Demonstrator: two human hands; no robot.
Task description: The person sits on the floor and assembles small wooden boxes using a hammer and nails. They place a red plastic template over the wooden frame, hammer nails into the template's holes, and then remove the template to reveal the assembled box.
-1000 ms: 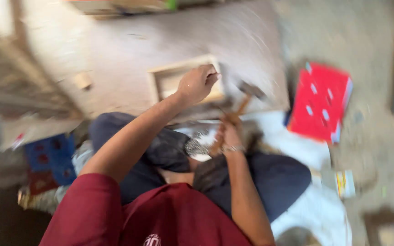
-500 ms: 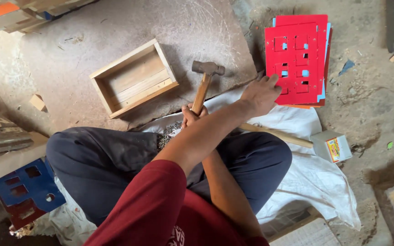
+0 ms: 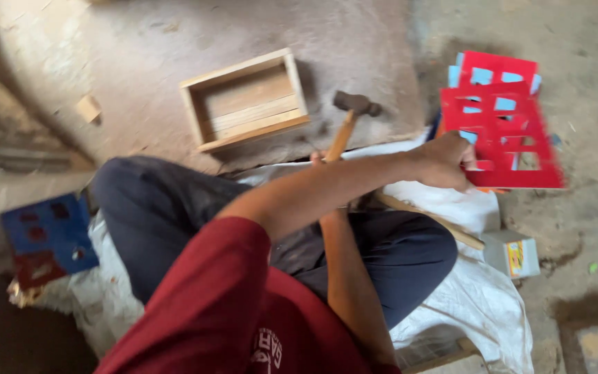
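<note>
Dusty concrete floor surrounds you, a wooden box frame (image 3: 246, 100) ahead. Your left hand (image 3: 444, 161) reaches across and pinches the red cut-out sheet (image 3: 503, 135) at right; your right hand (image 3: 323, 163) clenches the hammer (image 3: 349, 119) handle beside the frame.

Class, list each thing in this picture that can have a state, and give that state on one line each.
Wooden box: open, empty, on the floor.
Hammer: upright, head up, handle gripped by the right hand.
Red cut-out sheet: flat on a stack, its near edge gripped by the left hand.
Small carton: closed, on the floor.
Blue cut-out sheet: flat on the floor, untouched.
</note>
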